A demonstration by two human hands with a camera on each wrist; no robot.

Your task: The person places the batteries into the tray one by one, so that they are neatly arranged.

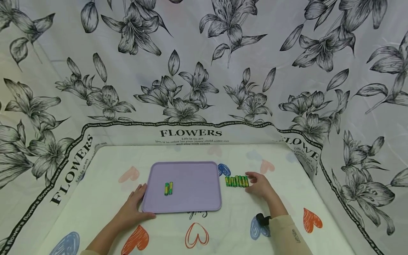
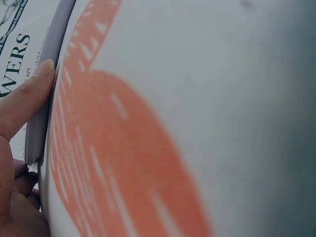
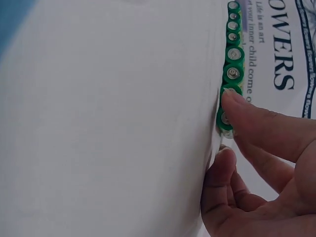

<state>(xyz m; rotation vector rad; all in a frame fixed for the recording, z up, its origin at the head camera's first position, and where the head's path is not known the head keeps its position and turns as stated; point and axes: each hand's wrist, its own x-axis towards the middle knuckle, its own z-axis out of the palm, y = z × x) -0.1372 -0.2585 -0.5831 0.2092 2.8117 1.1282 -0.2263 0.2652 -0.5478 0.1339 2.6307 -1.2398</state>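
Observation:
A lilac tray [image 1: 194,187] lies flat on the table with two green-and-yellow batteries [image 1: 168,188] side by side on it. My left hand [image 1: 134,205] holds the tray's near left corner, thumb along the front edge and fingers at the left side. In the left wrist view, the thumb [image 2: 29,96] touches the tray rim [image 2: 42,108]. To the right of the tray, several batteries [image 1: 235,181] form a tight row. At that row's right end, my right hand [image 1: 259,185] pinches a battery [image 3: 225,118] between thumb and fingers; the far fingertip is partly hidden.
The white tablecloth [image 1: 165,230] carries printed hearts and lettering. Flower-printed curtains [image 1: 191,88] hang behind the table and along both sides. A black wrist device [image 1: 263,219] sits at the right sleeve's cuff.

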